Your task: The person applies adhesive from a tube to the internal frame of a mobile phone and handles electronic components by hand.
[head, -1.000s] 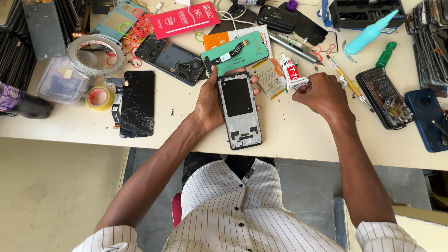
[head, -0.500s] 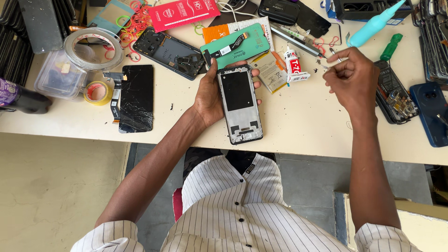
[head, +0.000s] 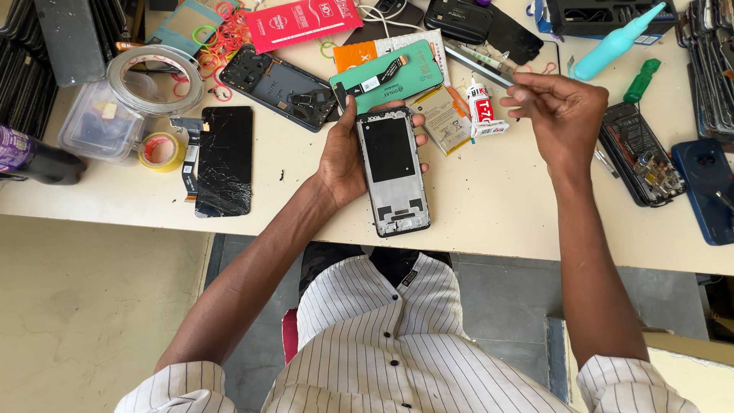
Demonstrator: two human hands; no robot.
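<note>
Cream bench [head: 489, 222] was crowded with phone parts, tools and tape. You had the phone frame [head: 394, 172] lying flat near the front edge, long axis pointing away from you, inner side up, so the bare black bay faced you, presumably for access.

Your left hand [head: 344, 157] gripped it from the left: palm against the left edge, thumb at the top corner, fingertips curling round the top and right edge. Fingers were closed on the frame, likely to keep it from sliding. The frame sat mostly right of that palm, its lower half sticking out free toward you.

Your right hand [head: 562, 111] was raised to the frame's right, well apart from it, fingers pressed together in a pinch on something small. I could not tell what.

Just beyond the frame: a green panel [head: 397, 73] with flex cable, a beige pad [head: 440, 118], a glue tube [head: 482, 107]. Left: a cracked screen [head: 224, 160], yellow tape [head: 160, 151], a clear tub [head: 103, 122]. Far right: an opened phone [head: 638, 157], a teal bottle [head: 612, 44].
</note>
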